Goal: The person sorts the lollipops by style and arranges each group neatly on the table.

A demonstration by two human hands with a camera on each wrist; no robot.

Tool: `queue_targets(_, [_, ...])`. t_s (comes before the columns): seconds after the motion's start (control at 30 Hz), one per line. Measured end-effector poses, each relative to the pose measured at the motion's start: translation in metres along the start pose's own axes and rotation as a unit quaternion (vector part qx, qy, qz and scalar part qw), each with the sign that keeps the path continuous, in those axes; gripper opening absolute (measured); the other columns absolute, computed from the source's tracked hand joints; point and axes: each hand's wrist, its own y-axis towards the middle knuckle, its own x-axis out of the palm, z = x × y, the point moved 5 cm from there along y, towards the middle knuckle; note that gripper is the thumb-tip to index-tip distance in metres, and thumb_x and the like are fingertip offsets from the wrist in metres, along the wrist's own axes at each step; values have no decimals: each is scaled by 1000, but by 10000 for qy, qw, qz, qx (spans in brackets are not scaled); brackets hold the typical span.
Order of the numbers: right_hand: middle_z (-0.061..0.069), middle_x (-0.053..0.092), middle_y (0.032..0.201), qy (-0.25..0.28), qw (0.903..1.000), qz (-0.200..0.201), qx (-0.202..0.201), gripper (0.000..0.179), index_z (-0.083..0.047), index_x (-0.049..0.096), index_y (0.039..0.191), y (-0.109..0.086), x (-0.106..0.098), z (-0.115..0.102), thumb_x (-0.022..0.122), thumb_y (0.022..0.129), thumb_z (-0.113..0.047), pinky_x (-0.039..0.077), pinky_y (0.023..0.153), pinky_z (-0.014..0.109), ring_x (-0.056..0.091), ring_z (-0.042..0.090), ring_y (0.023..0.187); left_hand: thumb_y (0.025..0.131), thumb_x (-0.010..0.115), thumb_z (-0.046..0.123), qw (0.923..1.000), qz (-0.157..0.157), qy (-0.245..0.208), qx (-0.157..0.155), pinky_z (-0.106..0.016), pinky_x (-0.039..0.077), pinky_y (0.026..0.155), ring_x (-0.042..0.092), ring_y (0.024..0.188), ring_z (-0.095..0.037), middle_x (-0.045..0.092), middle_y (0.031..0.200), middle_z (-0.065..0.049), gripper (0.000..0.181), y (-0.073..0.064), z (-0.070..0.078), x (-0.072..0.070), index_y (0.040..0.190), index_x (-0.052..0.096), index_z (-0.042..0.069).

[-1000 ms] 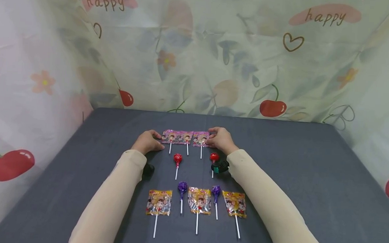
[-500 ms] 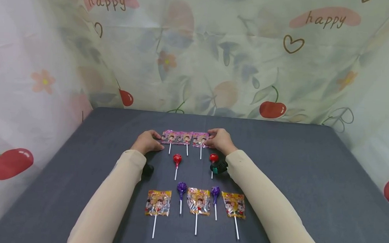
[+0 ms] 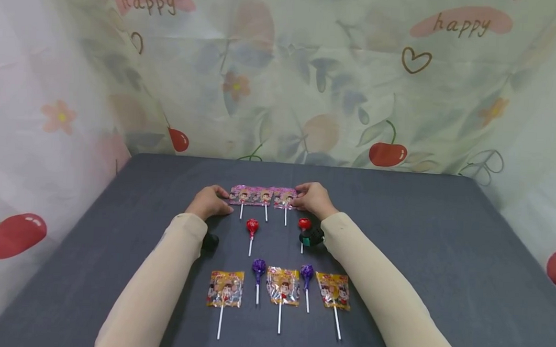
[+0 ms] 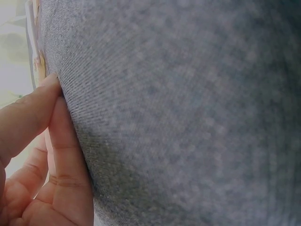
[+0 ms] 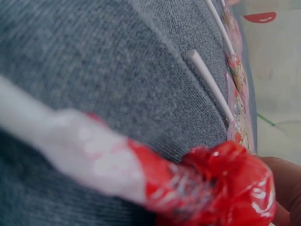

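Observation:
Three lollipops in pink wrappers lie side by side at the back of the dark table, sticks toward me: a left one, a middle one and a right one. My left hand rests on the table, its fingertips touching the row's left edge; the left wrist view shows thumb and finger close to the cloth. At the other end my right hand pinches the right lollipop's wrapper edge. Under my right wrist lies a red lollipop, partly covered by the wrist camera.
Another red lollipop lies in the middle. Nearer me are two purple lollipops, left and right, between three yellow-wrapped ones: left, middle and right. A printed curtain stands behind the table.
The right pink lollipop has shifted slightly left, narrowing the gap to the middle one. My right hand moved a little left with it; my left hand stays almost still.

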Motion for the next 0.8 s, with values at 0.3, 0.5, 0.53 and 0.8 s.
queue_targets(0.3, [12, 63, 93, -18, 10000, -16, 66, 47, 0, 61, 126, 0, 0, -2, 74, 81, -1, 55, 68, 25, 60, 12, 68, 85, 75, 15, 10000, 18, -6, -34, -41, 39, 88, 48, 102, -30, 53, 126, -19, 39, 0, -1, -1, 119, 57, 8])
queue_targets(0.5, [13, 64, 97, 47, 10000, -62, 0, 48, 0, 59, 128, 2, -1, 1, 74, 82, -1, 54, 68, 24, 58, 8, 67, 85, 75, 15, 10000, 12, -28, -57, -40, 39, 89, 48, 103, -30, 53, 126, -18, 39, 1, -1, 0, 118, 57, 8])
queue_targets(0.53, [16, 65, 100, 152, 9998, -130, -25, 49, 1, 58, 130, 0, -1, 1, 73, 83, 0, 54, 70, 24, 59, 9, 68, 84, 75, 15, 10000, 23, -36, -45, -41, 39, 89, 48, 103, -30, 53, 126, -18, 38, 1, -1, 1, 118, 57, 8])
queue_targets(0.8, [24, 45, 143, 1468, 9809, -1227, 339, 61, 0, 34, 147, -10, -24, -4, 61, 93, -1, 45, 100, 40, 53, 33, 125, 85, 75, 16, 9999, 33, -20, -105, -42, 38, 92, 47, 105, -31, 51, 127, -19, 39, -1, 1, 1, 118, 57, 8])
